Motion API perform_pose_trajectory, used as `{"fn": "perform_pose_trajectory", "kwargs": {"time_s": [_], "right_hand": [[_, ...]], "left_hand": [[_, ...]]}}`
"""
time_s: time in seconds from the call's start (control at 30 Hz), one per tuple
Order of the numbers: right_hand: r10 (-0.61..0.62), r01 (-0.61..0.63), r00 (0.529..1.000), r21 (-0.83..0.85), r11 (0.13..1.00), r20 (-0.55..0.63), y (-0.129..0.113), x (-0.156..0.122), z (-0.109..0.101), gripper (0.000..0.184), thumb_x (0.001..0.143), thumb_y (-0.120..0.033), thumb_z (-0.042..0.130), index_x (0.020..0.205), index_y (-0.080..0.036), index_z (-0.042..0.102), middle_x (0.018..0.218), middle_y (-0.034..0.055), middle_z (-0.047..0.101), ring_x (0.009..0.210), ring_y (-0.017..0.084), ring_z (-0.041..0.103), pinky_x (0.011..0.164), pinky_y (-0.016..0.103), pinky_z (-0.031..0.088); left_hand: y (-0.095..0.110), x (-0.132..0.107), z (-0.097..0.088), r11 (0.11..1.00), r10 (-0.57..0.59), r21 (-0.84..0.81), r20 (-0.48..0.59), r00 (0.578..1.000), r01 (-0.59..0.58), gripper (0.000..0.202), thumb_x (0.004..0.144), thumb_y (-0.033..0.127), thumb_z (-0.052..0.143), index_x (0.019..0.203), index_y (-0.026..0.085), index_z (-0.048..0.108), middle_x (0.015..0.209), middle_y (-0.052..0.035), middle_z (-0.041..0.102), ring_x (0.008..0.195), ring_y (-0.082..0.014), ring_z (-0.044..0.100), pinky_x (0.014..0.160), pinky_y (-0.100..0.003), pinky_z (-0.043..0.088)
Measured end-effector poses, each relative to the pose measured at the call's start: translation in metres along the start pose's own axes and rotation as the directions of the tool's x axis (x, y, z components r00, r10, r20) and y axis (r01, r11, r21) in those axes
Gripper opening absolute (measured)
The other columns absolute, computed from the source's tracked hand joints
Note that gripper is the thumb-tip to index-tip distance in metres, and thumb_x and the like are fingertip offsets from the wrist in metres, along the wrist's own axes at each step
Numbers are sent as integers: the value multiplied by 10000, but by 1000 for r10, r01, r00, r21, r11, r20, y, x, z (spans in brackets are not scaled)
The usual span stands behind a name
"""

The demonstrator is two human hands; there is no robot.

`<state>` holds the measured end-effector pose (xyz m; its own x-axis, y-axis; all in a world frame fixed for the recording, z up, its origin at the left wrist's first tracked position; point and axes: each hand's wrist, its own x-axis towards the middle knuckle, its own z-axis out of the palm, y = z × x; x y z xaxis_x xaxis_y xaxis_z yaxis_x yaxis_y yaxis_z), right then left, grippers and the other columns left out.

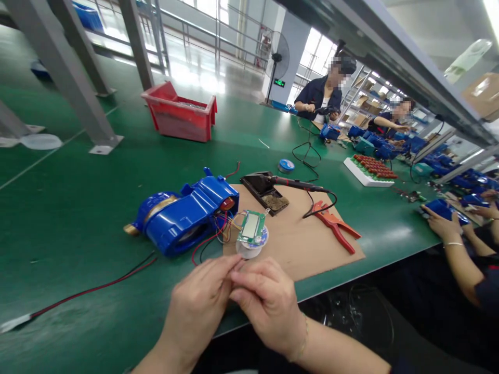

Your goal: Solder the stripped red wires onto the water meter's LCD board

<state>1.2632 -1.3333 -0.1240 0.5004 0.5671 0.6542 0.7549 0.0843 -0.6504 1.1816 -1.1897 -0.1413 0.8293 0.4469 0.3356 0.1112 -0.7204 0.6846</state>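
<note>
My left hand point(202, 296) and my right hand point(268, 304) meet at the fingertips, just in front of a cardboard sheet point(312, 244). Both are closed in a pinch; whatever lies between the fingers is hidden or too small to name. Just beyond them a green circuit board point(251, 227) with a grey display rests on a white spool point(249, 251). Thin colored wires point(210, 240) run from the board area into a blue plastic housing point(191, 210) with brass-colored fittings, lying to the left.
A soldering iron point(296, 183) lies across its black stand point(273, 200). Orange-red pliers point(335, 226) lie to the right. A solder reel point(286, 165), red bin point(183, 117), loose red-black cable point(93, 288) and metal posts point(74, 78) stand around. Co-workers' hands point(444, 226) work at right.
</note>
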Motion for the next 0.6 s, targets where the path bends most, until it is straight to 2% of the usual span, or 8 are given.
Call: {"fn": "perform_pose_trajectory", "kwargs": {"time_s": [0.07,0.1,0.17,0.2,0.27,0.33,0.47,0.6], "right_hand": [[148,-148,989,4,989,7,10,-3,-10,152,925,-316,664,1062,-287,721,914,46,762,840,204,693,768,353,573],[257,-257,966,4,966,7,18,-2,-16,139,941,-343,626,1024,-278,715,910,54,749,841,211,680,773,362,558],[460,-459,888,-6,888,16,40,7,-31,200,969,-377,554,976,-250,708,924,74,720,881,221,654,820,373,532],[503,-503,863,-11,864,43,53,15,-36,218,970,-377,548,980,-234,712,954,84,713,914,224,643,859,378,521],[534,-541,829,-3,841,165,78,38,-42,195,932,-359,609,950,-210,734,967,80,711,955,219,626,929,379,502],[545,-589,765,30,808,343,98,64,-39,176,874,-354,690,914,-196,757,921,49,720,928,199,623,932,361,503],[513,-721,561,79,689,649,120,105,-19,294,843,-450,720,795,-162,751,688,-11,667,704,132,603,779,301,535],[486,-804,410,55,592,772,132,122,-2,296,774,-416,791,712,-142,698,590,-35,601,579,93,554,648,246,511]], "left_hand": [[0,7,0,998,-56,22,-9,998,56,509,983,511,372,1020,208,779,1053,-77,792,947,-241,753,954,-350,600],[0,11,-1,995,-95,38,-9,995,95,489,978,502,390,1021,215,782,1057,-72,793,937,-247,755,952,-356,601],[-1,19,-1,982,-179,69,10,984,178,448,966,489,425,1027,232,787,1036,-50,799,897,-247,763,911,-342,612],[-2,22,0,973,-217,82,26,976,215,436,961,486,435,1033,240,788,1016,-38,803,876,-243,766,869,-324,619],[-6,28,1,957,-275,112,52,960,268,430,959,476,434,1057,250,786,996,-23,805,862,-235,769,789,-289,621],[-10,31,3,944,-305,150,58,951,294,436,961,455,418,1099,254,779,1027,-28,802,892,-242,768,770,-283,614],[-23,42,7,924,-318,240,50,947,298,452,956,425,397,1170,266,763,1100,-62,788,886,-292,764,744,-350,613],[-37,56,14,905,-338,294,53,939,309,532,981,447,323,1201,218,750,1058,-109,789,780,-324,757,662,-409,604]]}}
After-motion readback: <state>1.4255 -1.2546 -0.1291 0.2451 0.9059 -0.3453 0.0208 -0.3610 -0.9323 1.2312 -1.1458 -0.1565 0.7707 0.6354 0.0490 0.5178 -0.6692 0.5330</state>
